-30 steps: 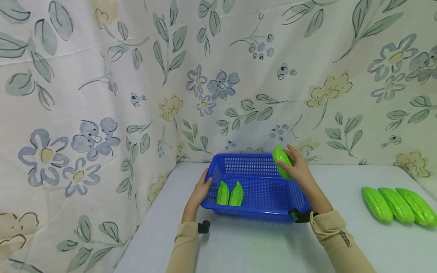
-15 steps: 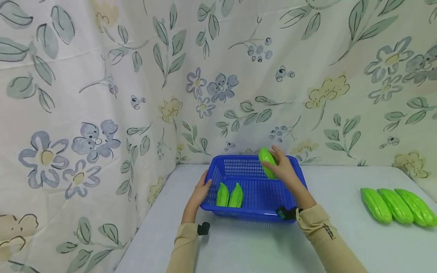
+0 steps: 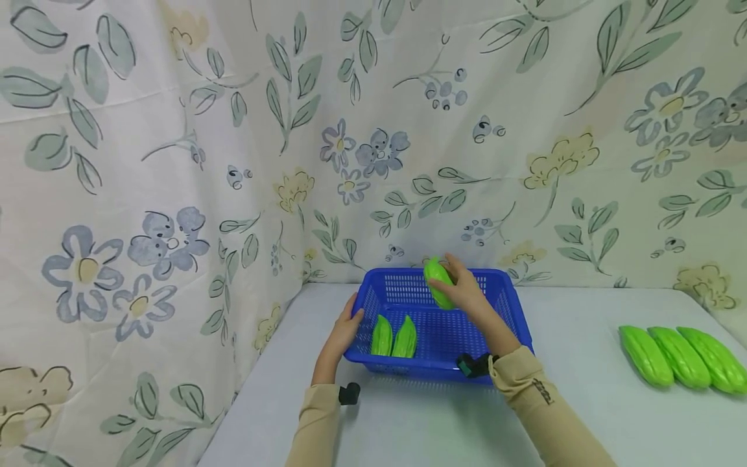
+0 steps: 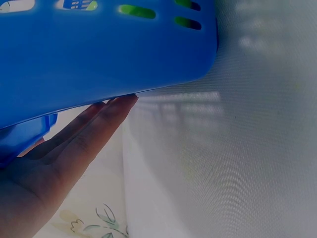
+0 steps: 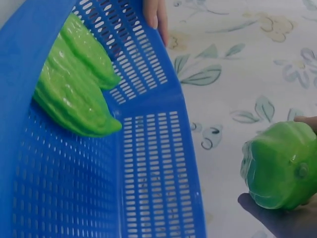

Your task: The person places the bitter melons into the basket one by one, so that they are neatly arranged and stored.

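Observation:
My right hand [image 3: 465, 292] grips a bright green bitter melon [image 3: 438, 283] and holds it above the blue plastic basket [image 3: 432, 365], near its back wall. Seen from the right wrist, the blunt end of this bitter melon [image 5: 277, 168] faces the camera, with a thumb beneath it. At the basket's left side, my left hand [image 3: 343, 332] holds the rim. The left wrist view has its fingers [image 4: 94, 131] against the outer wall. Inside the basket, two more bitter melons [image 3: 382, 337] lie side by side in the front left corner.
Three more bitter melons [image 3: 679, 357] lie in a slanted row on the white table [image 3: 572, 344] at the right. A floral cloth [image 3: 408, 130] hangs behind the table and along its left side.
My right hand has moved left with the bitter melon, from the basket's right end to above its middle. The left hand stays at the basket rim.

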`<control>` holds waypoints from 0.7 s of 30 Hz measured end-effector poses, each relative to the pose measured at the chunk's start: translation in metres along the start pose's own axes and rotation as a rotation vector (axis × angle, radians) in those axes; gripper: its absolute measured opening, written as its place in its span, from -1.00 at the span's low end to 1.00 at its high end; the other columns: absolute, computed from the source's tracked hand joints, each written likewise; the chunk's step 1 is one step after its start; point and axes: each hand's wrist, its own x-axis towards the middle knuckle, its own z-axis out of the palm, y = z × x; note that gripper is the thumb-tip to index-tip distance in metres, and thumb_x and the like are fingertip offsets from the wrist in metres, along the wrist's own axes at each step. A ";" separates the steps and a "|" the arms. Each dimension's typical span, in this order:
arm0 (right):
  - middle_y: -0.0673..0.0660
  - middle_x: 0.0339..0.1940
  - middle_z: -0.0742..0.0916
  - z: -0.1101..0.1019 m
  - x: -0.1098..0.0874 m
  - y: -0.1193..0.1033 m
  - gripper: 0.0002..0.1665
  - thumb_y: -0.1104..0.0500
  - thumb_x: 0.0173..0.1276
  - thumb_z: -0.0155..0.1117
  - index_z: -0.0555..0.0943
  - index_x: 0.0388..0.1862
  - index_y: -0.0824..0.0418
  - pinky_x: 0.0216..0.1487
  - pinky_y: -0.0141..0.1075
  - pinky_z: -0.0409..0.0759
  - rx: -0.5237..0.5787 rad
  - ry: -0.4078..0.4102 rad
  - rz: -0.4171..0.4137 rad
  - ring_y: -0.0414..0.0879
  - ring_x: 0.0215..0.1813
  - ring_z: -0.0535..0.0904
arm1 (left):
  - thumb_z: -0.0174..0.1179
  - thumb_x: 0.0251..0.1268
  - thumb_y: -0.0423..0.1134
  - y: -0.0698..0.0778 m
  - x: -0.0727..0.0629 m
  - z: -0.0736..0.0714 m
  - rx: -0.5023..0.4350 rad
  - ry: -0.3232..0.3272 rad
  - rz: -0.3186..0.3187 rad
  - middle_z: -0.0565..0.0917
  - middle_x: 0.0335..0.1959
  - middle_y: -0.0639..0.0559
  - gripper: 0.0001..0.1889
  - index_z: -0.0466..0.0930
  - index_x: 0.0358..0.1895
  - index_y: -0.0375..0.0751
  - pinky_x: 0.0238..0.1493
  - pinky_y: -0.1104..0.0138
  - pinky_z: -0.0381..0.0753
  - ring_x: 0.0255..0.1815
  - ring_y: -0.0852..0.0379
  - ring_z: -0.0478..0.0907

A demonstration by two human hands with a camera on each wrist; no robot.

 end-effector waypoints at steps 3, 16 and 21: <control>0.35 0.57 0.18 0.004 0.002 -0.001 -0.05 0.12 0.47 0.15 -0.17 0.61 0.23 0.44 0.13 0.32 -0.007 -0.009 0.004 0.28 0.55 0.16 | -0.19 0.58 -0.11 -0.001 0.000 0.000 0.000 0.001 0.003 0.06 0.57 -0.27 -0.40 -0.07 0.58 -0.10 0.48 -0.29 -0.01 0.58 -0.36 -0.05; 0.36 0.55 0.23 0.013 0.007 0.001 -0.06 0.13 0.48 0.14 -0.18 0.60 0.26 0.42 0.11 0.36 -0.030 -0.028 0.014 0.27 0.53 0.20 | -0.18 0.58 -0.12 0.003 0.001 -0.001 0.001 0.001 0.008 0.06 0.57 -0.28 -0.40 -0.06 0.58 -0.11 0.47 -0.29 -0.01 0.57 -0.36 -0.04; 0.39 0.53 0.25 0.016 0.009 0.003 -0.07 0.12 0.49 0.13 -0.17 0.60 0.28 0.37 0.11 0.41 -0.034 -0.039 0.029 0.30 0.49 0.27 | -0.18 0.57 -0.14 0.003 -0.001 -0.001 -0.003 0.004 0.007 0.08 0.56 -0.30 -0.40 -0.06 0.57 -0.13 0.46 -0.30 0.01 0.56 -0.38 -0.03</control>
